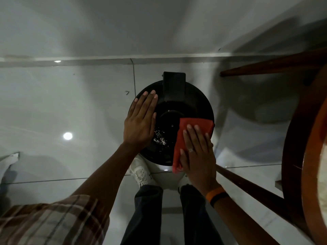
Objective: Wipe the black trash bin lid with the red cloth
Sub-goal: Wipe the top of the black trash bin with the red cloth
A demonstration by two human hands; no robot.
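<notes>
Head view: left hand (pixel 140 121) lying flat, fingers spread, on the round glossy black lid (pixel 191 105); right hand (pixel 199 154) pressing the folded red cloth (pixel 192 126) flat against its rim.

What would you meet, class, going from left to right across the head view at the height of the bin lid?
Tiled floor → left hand, flat on the lid → bare middle of the black trash bin lid → red cloth under the right hand → wooden table.

Single head view, looking steeply down, close above black trash bin lid (pixel 177 110) on floor.
</notes>
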